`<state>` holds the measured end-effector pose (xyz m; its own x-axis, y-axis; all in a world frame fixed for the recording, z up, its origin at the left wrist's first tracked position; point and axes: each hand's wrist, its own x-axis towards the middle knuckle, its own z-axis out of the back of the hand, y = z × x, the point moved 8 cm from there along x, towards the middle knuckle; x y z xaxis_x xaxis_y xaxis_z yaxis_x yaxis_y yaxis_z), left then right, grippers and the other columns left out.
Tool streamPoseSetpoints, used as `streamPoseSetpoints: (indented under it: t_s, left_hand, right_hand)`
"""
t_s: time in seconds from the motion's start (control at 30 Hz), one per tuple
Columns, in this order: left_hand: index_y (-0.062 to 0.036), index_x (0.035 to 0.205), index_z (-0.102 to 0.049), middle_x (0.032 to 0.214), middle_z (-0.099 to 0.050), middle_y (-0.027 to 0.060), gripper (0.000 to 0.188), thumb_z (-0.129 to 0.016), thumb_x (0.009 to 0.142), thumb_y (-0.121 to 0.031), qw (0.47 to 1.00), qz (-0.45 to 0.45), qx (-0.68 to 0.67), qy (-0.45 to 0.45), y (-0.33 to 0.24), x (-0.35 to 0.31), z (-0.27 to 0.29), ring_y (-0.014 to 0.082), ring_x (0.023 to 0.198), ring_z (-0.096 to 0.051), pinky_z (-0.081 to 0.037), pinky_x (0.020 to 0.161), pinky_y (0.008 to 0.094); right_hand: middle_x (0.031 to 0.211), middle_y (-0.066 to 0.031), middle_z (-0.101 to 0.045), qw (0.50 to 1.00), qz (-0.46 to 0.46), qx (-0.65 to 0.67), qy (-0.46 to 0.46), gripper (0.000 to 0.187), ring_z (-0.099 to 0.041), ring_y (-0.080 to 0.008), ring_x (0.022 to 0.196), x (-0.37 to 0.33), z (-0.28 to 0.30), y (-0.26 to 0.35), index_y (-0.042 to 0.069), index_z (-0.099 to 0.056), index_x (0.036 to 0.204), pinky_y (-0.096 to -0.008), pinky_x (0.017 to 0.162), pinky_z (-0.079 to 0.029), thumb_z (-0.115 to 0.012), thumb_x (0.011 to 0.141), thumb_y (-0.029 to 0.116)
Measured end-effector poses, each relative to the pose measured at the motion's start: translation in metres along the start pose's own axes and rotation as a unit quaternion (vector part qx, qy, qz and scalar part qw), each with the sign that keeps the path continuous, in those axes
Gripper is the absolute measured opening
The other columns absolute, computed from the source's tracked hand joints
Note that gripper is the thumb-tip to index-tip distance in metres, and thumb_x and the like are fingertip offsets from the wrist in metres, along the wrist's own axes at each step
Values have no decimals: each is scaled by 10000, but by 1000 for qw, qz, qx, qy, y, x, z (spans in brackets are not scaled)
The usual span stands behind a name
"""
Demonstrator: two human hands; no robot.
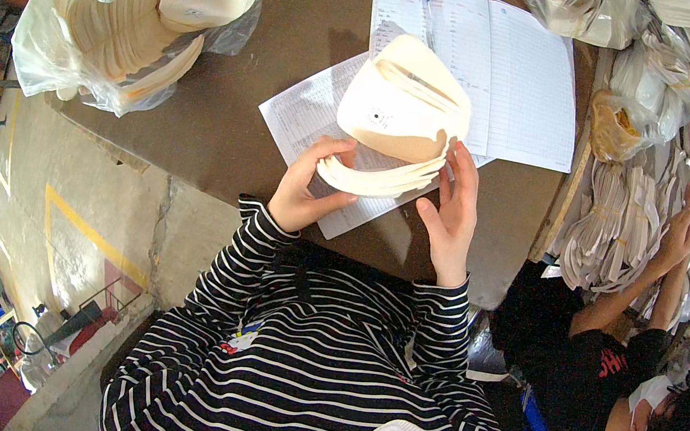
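Note:
A small stack of cream, curved flat pieces point(382, 182) spans the space between my two hands. My left hand point(306, 186) grips its left end, with the thumb below and the fingers curled over the top. My right hand point(454, 216) is bent round the right end, fingertips at its upper edge and thumb spread lower down. Just beyond lies a thicker pile of cream, rounded pieces point(405, 102), its top piece bearing a small dark mark. That pile covers part of a printed sheet point(303, 113) and the lower part of an open notebook point(530, 91).
A pen point(425, 10) rests on the notebook. Clear plastic bags of cream pieces point(127, 15) stand at the brown table's point(298, 7) far left. At right are bundled strips point(613, 224) and a bag with yellowish contents point(618, 124). A co-worker point(602, 368) reaches toward these bundles.

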<state>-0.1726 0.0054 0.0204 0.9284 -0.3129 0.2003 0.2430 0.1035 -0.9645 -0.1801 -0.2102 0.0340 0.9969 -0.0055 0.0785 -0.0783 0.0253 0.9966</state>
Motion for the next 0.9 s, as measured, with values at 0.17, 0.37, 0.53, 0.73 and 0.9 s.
streamPoseSetpoints:
  t_s: [0.17,0.37,0.53,0.73,0.9]
  left_hand:
    - [-33,1366,-464,1211,-598,126,788,-845,678,4,998,-49,27,6,-17,8,0,235,1098,-572,-445,968,366]
    - [-28,1353,-475,1190,-586,117,705,-789,723,7,999,8,30,-33,-12,3,3,219,1140,-551,-424,1004,359]
    - [-20,1362,-444,1239,-545,148,717,-750,716,30,977,76,76,-184,-6,-8,2,253,1187,-519,-398,1028,372]
    - [1,1460,-327,1432,-426,191,812,-703,742,55,993,33,59,-98,-12,-12,-10,336,1378,-377,-272,1156,425]
    - [-3,1449,-383,1430,-462,188,776,-703,747,77,996,35,43,-76,-16,-14,-22,343,1384,-394,-299,1151,430]
  right_hand:
    - [1628,-137,-183,982,44,-159,89,1037,-223,-321,1490,10,-14,8,98,-198,1569,-445,1196,-247,-803,728,49]
    - [1360,-172,-477,980,27,-188,60,781,-491,-308,1239,-4,-26,8,38,-424,1426,-385,1041,-405,-763,727,-39]
    - [1169,-122,-521,993,12,-111,-31,420,-551,-210,1076,-17,-26,-9,19,-525,1189,-314,948,-445,-688,818,-92]
    - [1189,-112,-519,986,25,-159,-52,429,-523,-220,1135,-24,-21,-4,29,-495,1226,-347,998,-422,-635,847,-116]
    - [1145,-85,-527,981,61,-154,-97,410,-553,-186,1031,-24,-28,13,-10,-524,1210,-305,949,-441,-647,833,-119]
